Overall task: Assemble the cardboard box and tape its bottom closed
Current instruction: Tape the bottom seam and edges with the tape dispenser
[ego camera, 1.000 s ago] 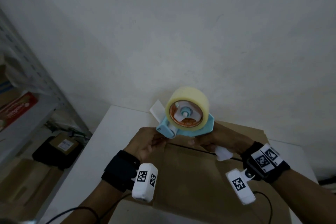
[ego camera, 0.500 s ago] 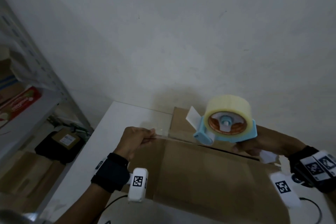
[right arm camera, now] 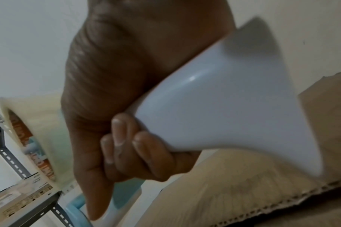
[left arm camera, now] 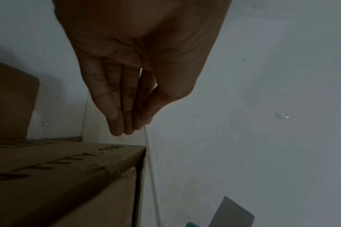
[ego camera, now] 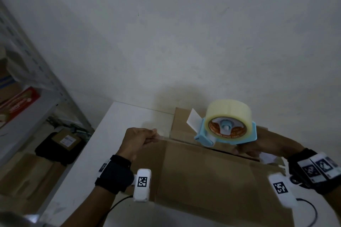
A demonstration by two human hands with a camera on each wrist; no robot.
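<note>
Head view: the box lies at lower centre on a white table, flaps folded shut, seam not yet taped. The left hand pinches the tape end; the right hand grips the dispenser at centre right. A wall fills the top, shelving the left.

Left wrist view: fingers pinch the strip above the box corner.

Right wrist view: fingers wrap the white handle. Laying and cutting the tape remain.

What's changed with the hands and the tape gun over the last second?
The right hand carried the tape dispenser rightward away from the left hand, drawing a strip of clear tape out over the cardboard box. The left hand still pinches the tape end; the box stayed put.
</note>
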